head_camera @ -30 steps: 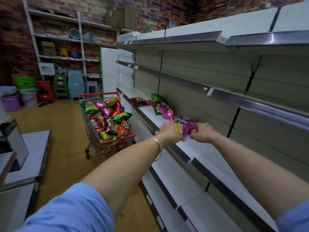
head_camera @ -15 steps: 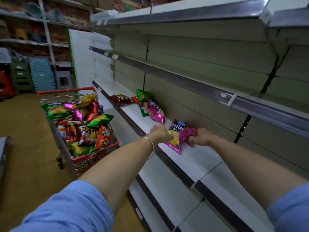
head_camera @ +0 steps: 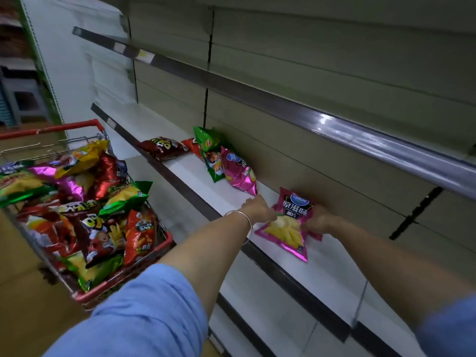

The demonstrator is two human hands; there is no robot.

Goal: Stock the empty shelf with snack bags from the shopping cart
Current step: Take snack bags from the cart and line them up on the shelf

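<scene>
pink chip bag: sitting on the white shelf, top edge tipped back against the beige back panel, bottom corner pointing out toward the front lip. It's right between the two hands.
left hand: reaching in from the left, fingers closed on the bag's left edge about halfway up. Silver bracelet on the wrist.
right hand: coming in from the right, clamped on the bag's right edge, fingers partly tucked behind the foil. So both hands have a hold of the same bag, one per side.
other bags on the shelf: further along to the left there's a second pink bag leaning on the back panel, just beside the left hand but not touching it as far as I can see. Then a green bag propped up next to it, an orange-red one mostly hidden behind the green, and a dark red bag lying flat.
shopping cart: red-rimmed, parked on the left of the shelf unit, piled with snack bags in red, green, yellow and pink.
sleeves: light blue, pushed up past the forearms.
</scene>
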